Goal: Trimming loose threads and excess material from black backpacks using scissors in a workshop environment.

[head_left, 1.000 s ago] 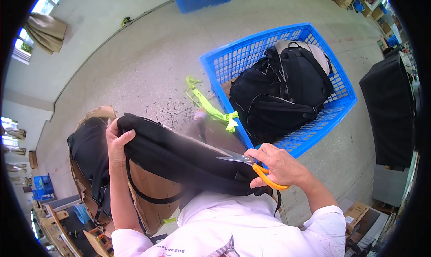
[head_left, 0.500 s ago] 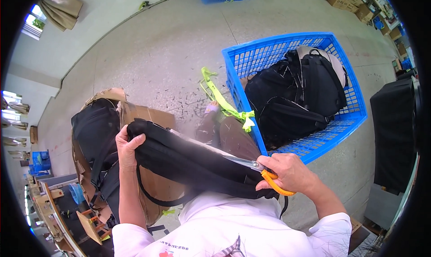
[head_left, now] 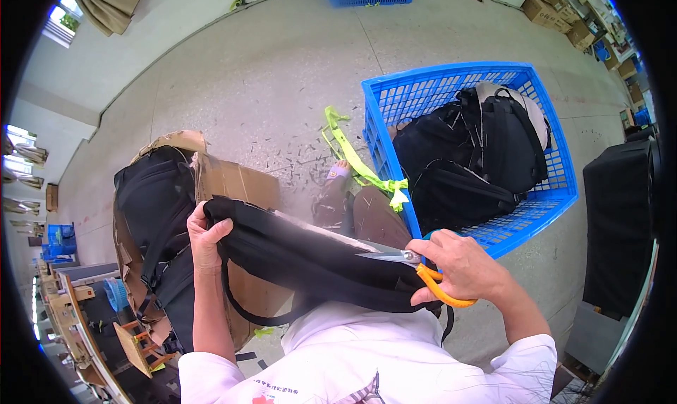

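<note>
I am holding a black backpack point(head_left: 310, 259) across my lap, low in the picture from about 9 o'clock to 4 o'clock. My left hand point(head_left: 204, 238) is gripping its left end, fingers curled over the top edge and thumb pressed against the face. My right hand point(head_left: 462, 266) is closed through the loops of the orange-handled scissors point(head_left: 416, 266), and the steel blades are lying nearly together, pointing toward 9 o'clock along the bag's upper seam.

I judge this to be trimming work: loose thread ends along the seam are being snipped, and the short dark clippings point(head_left: 296, 161) littering the concrete floor point(head_left: 268, 72) at 12 o'clock fit that. The next cut, as I read it, calls for the blade tips to stay flat against the seam and clear of the woven fabric, with the left hand keeping the panel taut.

The bag is matte nylon, soft and folding, with a thin strap looping beneath. At 2 o'clock a rigid blue plastic lattice crate point(head_left: 543, 122) is holding more black backpacks point(head_left: 479, 150), and a neon-yellow ribbon point(head_left: 352, 157) is tied to its near corner. At 9 o'clock a worn corrugated cardboard box point(head_left: 233, 182) is holding another black bag point(head_left: 151, 192).
</note>
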`<state>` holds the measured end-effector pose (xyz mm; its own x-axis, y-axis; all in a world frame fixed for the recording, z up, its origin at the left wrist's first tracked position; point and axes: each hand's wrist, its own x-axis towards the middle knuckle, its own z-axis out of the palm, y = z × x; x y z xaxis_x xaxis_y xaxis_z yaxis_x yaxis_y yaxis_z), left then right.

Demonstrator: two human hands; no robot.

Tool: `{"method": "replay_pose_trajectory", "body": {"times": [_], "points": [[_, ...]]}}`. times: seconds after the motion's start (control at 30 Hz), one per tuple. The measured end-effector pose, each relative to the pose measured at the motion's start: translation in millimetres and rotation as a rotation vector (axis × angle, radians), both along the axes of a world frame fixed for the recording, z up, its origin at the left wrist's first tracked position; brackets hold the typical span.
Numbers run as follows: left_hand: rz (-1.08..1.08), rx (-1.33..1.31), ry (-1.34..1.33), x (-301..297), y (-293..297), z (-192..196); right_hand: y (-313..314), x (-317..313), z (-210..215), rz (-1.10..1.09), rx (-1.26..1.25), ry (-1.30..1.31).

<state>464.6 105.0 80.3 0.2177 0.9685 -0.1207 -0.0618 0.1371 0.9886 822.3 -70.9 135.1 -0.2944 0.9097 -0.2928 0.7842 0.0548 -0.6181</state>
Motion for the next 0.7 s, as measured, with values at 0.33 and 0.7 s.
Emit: {"method": "replay_pose_trajectory", "body": {"times": [0.33, 0.7], "points": [[0.053, -0.032, -0.001, 0.1, -5.1, -6.6, 5.2, -7.8, -13.4, 0.058, 0.045, 0.097], [0.066, -0.042, -0.022, -1.5, -10.2, -3.7, 14.2, -19.1, -10.3, 0.068, 0.174, 0.064]]}}
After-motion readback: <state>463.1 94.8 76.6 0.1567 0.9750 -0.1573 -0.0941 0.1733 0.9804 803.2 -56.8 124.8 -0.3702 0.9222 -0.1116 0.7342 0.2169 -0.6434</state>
